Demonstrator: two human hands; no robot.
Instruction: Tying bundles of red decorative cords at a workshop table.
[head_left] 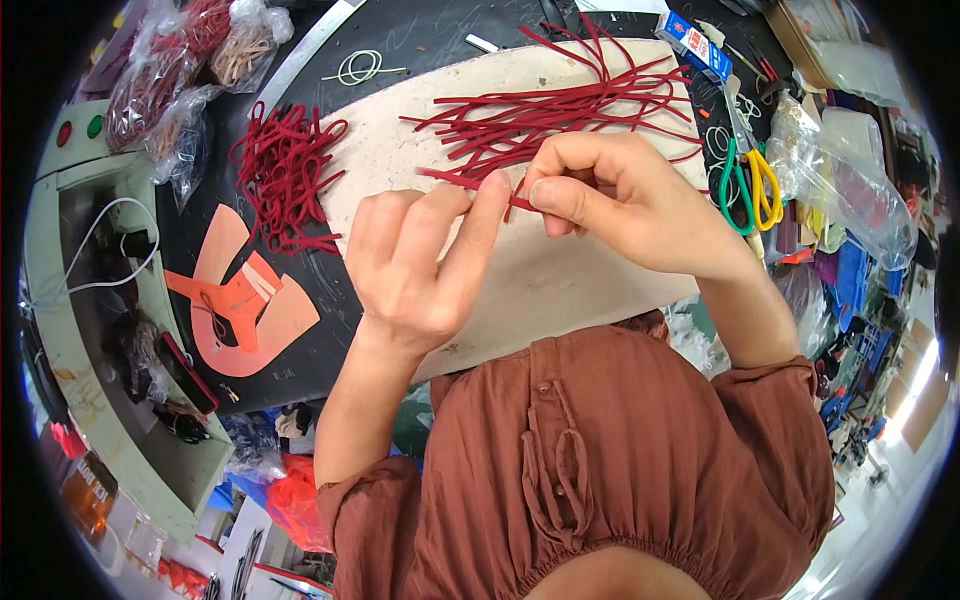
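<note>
Both of my hands are raised over a pale board (580,275), working on a thin dark-red cord (447,177). My left hand (415,265) is closed with its fingers curled, its index finger against the cord. Thumb and fingers of my right hand (630,205) pinch the same cord close to my left fingertips; the exact grip is partly hidden. Beyond my hands, a spread of loose straight red cords (540,115) lies on the board. A tangled heap of looped red cords (287,180) sits at the board's left edge.
Orange and peach cut pieces (245,295) lie on the black table at left, beside a grey-green machine housing (110,400). Scissors with green and yellow handles (738,130) and a blue box (694,45) are at right. A coiled white cord (360,68) lies at the back.
</note>
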